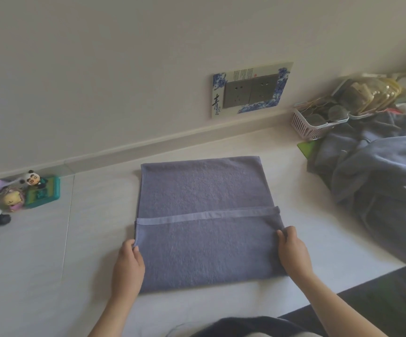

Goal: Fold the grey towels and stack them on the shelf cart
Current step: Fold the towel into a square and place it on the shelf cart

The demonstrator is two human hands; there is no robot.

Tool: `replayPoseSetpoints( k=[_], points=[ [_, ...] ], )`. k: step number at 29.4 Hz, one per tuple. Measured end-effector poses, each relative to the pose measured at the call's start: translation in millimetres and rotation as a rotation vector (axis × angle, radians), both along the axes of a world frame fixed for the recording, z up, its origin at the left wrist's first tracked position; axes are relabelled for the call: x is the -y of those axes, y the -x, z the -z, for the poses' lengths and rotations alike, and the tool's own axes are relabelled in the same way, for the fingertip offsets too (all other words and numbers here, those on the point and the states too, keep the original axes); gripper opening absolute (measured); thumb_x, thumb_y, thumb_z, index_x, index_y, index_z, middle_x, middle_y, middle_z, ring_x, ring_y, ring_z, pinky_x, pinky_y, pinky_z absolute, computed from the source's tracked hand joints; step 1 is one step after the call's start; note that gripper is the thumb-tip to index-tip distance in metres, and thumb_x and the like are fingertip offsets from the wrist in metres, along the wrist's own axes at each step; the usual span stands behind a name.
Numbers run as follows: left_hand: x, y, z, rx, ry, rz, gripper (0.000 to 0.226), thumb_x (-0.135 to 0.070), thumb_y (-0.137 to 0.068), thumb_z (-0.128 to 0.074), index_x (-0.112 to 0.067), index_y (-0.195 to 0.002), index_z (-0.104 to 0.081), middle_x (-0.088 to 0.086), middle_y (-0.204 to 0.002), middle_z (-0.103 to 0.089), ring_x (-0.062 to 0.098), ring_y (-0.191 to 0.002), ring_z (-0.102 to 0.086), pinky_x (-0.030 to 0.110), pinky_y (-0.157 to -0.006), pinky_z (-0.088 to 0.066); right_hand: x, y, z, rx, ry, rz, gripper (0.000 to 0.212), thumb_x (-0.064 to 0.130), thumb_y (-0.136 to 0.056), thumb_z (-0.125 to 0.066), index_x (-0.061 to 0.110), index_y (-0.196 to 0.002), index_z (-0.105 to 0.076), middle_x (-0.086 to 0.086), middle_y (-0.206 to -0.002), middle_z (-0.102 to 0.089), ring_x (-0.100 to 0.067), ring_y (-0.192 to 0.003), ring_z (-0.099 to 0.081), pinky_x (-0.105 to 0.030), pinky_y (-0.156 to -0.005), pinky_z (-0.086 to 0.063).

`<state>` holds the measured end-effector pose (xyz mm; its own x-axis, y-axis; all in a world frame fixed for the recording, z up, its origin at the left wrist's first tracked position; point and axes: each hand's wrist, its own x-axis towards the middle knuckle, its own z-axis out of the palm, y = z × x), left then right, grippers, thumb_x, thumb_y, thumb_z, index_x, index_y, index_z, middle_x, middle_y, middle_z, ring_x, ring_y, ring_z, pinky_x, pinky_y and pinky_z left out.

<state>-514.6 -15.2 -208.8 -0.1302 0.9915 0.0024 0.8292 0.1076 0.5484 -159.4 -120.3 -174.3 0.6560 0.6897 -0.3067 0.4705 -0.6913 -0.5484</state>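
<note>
A grey towel (204, 215) lies flat on the white counter (87, 239), its near part folded over the far part with a pale hem band running across the middle. My left hand (129, 261) pinches the folded layer's left edge. My right hand (290, 251) pinches its right edge, just below the band. A heap of loose grey towels (372, 181) sits at the right. No shelf cart is in view.
A pink basket (306, 122) of odds and ends stands at the back right against the wall, beside a socket plate (250, 90). Small toys and a green box (42, 192) cluster at the left. The counter's front edge runs down on the right.
</note>
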Motion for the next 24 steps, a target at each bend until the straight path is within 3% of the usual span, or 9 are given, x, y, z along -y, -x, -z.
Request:
replayPoseSetpoints(
  k=[3, 6, 9, 11, 14, 19, 22, 24],
  points=[
    [1, -5, 2, -0.052, 0.006, 0.034, 0.027, 0.002, -0.088, -0.055, 0.01, -0.115, -0.053, 0.033, -0.1, -0.056, 0.05, -0.083, -0.059, 0.048, -0.065, -0.048, -1, 3, 4, 0.099, 0.083, -0.03, 0.02, 0.03, -0.099, -0.036, 0.012, -0.099, -0.043, -0.015, -0.106, -0.059, -0.035, -0.085, -0.056, -0.038, -0.067, -0.04],
    [-2, -10, 5, -0.228, -0.074, 0.046, 0.044, -0.001, -0.078, -0.064, 0.007, -0.121, -0.055, 0.03, -0.11, -0.053, 0.049, -0.094, -0.054, 0.052, -0.074, -0.047, -2, 9, 11, 0.341, 0.022, -0.098, 0.038, 0.03, -0.094, -0.043, 0.01, -0.127, -0.046, -0.016, -0.12, -0.053, -0.037, -0.104, -0.053, -0.042, -0.085, -0.039],
    [4, -32, 1, -0.326, -0.173, 0.27, 0.052, -0.027, -0.084, -0.046, -0.001, -0.128, -0.056, 0.024, -0.132, -0.05, 0.041, -0.115, -0.048, 0.053, -0.095, -0.038, -5, 24, 16, 0.48, -0.046, -0.303, 0.051, 0.039, -0.085, -0.038, 0.016, -0.13, -0.047, -0.016, -0.127, -0.055, -0.033, -0.117, -0.042, -0.043, -0.099, -0.024],
    [14, -50, 6, -0.352, -0.168, 0.5, 0.058, -0.039, -0.09, -0.035, -0.005, -0.132, -0.053, 0.02, -0.141, -0.045, 0.035, -0.13, -0.036, 0.05, -0.11, -0.02, -7, 41, 20, 0.487, -0.042, -0.481, 0.052, 0.046, -0.088, -0.034, 0.022, -0.132, -0.049, -0.013, -0.136, -0.051, -0.029, -0.128, -0.032, -0.043, -0.108, -0.015],
    [26, -60, 15, -0.419, -0.059, 0.63, 0.064, -0.052, -0.096, -0.018, -0.014, -0.141, -0.042, 0.012, -0.149, -0.037, 0.028, -0.139, -0.024, 0.046, -0.114, -0.008, -2, 53, 30, 0.477, 0.05, -0.67, 0.056, 0.055, -0.096, -0.019, 0.03, -0.139, -0.043, -0.004, -0.148, -0.039, -0.026, -0.138, -0.028, -0.04, -0.114, -0.006],
    [27, -28, 11, -0.426, 0.033, 0.554, 0.068, -0.057, -0.095, -0.012, -0.017, -0.143, -0.04, 0.009, -0.15, -0.037, 0.025, -0.139, -0.026, 0.044, -0.115, -0.011, 12, 31, 36, 0.445, 0.122, -0.565, 0.063, 0.062, -0.094, -0.012, 0.032, -0.148, -0.02, 0.001, -0.153, -0.019, -0.022, -0.142, -0.02, -0.033, -0.115, 0.004],
    [26, -17, 8, -0.41, 0.088, 0.527, 0.068, -0.055, -0.096, -0.011, -0.015, -0.142, -0.041, 0.011, -0.149, -0.038, 0.026, -0.139, -0.028, 0.044, -0.115, -0.012, 17, 23, 36, 0.474, 0.102, -0.54, 0.068, 0.067, -0.086, 0.01, 0.037, -0.146, 0.003, 0.005, -0.153, 0.005, -0.019, -0.143, 0.006, -0.029, -0.111, 0.021],
    [26, -17, 8, -0.362, 0.075, 0.526, 0.068, -0.056, -0.096, -0.014, -0.015, -0.139, -0.046, 0.014, -0.147, -0.04, 0.028, -0.137, -0.029, 0.043, -0.114, -0.012, 16, 24, 32, 0.457, 0.089, -0.534, 0.069, 0.064, -0.089, 0.007, 0.033, -0.149, -0.008, 0.002, -0.155, -0.005, -0.022, -0.145, 0.001, -0.033, -0.114, 0.015]
  ],
)
